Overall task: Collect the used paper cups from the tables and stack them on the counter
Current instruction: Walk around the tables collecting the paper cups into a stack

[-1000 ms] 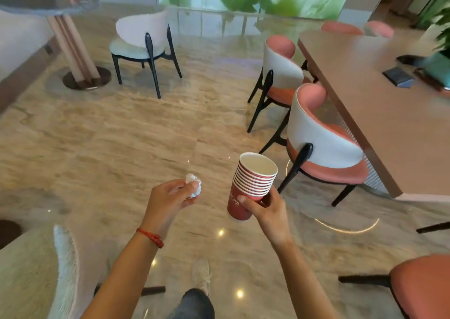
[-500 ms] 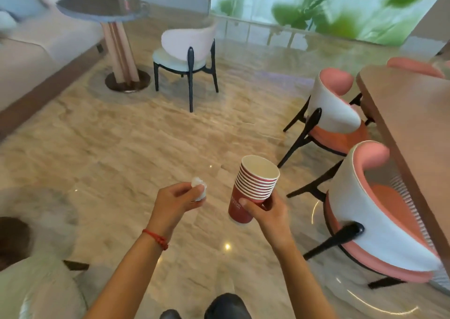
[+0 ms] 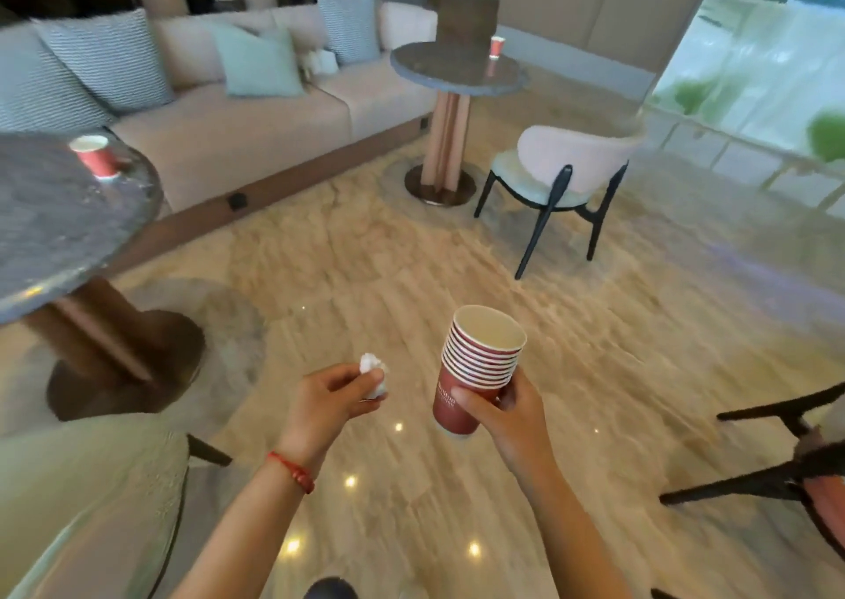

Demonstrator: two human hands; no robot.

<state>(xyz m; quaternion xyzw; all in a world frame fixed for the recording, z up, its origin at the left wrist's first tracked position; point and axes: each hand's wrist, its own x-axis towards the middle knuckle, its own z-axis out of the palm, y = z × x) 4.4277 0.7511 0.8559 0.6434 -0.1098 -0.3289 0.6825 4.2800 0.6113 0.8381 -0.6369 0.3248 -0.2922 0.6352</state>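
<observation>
My right hand (image 3: 507, 408) grips a nested stack of several red paper cups (image 3: 475, 370), tilted a little, in front of me over the floor. My left hand (image 3: 331, 397) pinches a crumpled white tissue (image 3: 372, 372) just left of the stack. One red paper cup (image 3: 93, 157) stands on the near round grey table (image 3: 55, 223) at the left. Another red cup (image 3: 496, 46) stands on the far round table (image 3: 457, 70) by the sofa.
A beige sofa (image 3: 256, 127) with cushions runs along the back left. A pale chair with black legs (image 3: 562, 182) stands right of the far table. A chair back (image 3: 91, 498) is at my lower left and a pink chair's legs (image 3: 777, 461) at the right. Marble floor lies between.
The view has swung left: the long table and pink chairs slid out to the right, and the sofa and near round table with a cup came in. Both hands keep their hold.
</observation>
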